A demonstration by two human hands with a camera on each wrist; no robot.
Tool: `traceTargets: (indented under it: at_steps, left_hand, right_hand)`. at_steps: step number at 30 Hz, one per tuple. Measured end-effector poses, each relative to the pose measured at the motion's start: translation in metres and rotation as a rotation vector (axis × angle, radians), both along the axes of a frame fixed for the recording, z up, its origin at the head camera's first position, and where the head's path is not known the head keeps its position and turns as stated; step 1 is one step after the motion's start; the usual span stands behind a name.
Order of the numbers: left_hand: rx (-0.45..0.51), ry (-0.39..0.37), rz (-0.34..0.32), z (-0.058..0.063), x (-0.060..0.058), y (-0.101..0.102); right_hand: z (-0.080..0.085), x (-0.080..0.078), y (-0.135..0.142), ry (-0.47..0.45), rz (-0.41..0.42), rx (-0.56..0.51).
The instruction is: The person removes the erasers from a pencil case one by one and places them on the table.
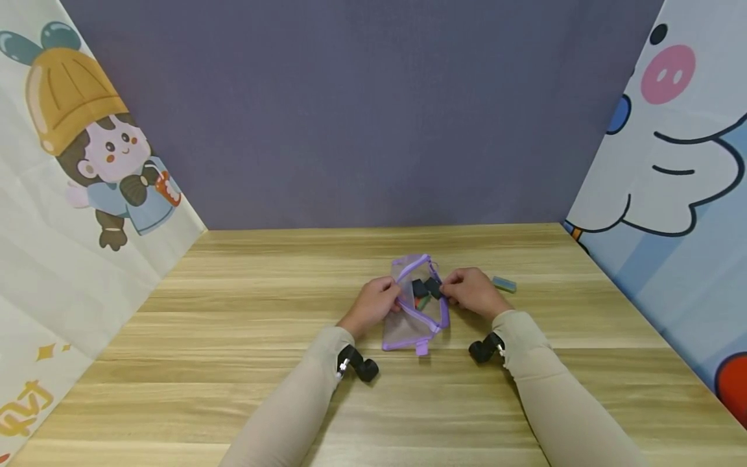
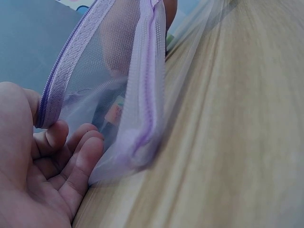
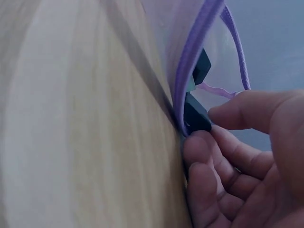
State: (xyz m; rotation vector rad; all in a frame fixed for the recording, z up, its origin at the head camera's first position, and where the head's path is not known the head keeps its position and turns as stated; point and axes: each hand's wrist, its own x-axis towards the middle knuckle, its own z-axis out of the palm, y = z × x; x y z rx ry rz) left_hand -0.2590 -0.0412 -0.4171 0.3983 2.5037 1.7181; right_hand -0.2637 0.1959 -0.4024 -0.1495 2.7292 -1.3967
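A mesh zip pouch (image 1: 403,332) with purple trim lies unzipped on the table. Thumb and index finger of my left hand (image 1: 373,301) pinch its near-left zipper edge (image 2: 54,95), holding the mouth apart. At the opposite side of the mouth, my right hand (image 1: 471,292) pinches a small dark block (image 3: 197,115) between thumb and fingers, right beside the purple zipper tape (image 3: 187,66). A second dark block (image 1: 419,288) is inside the pouch, along with small orange and green pieces (image 1: 423,302) seen partly through the mesh.
A small blue-and-green block (image 1: 504,284) lies on the wooden table (image 1: 262,292), just beyond the right wrist. A grey panel (image 1: 373,117) stands behind the table, with cartoon-printed cloths (image 1: 52,259) at both sides.
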Motion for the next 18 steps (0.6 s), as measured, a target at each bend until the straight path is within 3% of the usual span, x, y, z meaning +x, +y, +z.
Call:
traceTargets:
  at_steps: [18]
  left_hand:
    - [-0.021,0.011,0.0,-0.0013,-0.0016,0.0004]
  right_hand:
    - [0.0062,0.0038,-0.0012,-0.021,-0.024,0.111]
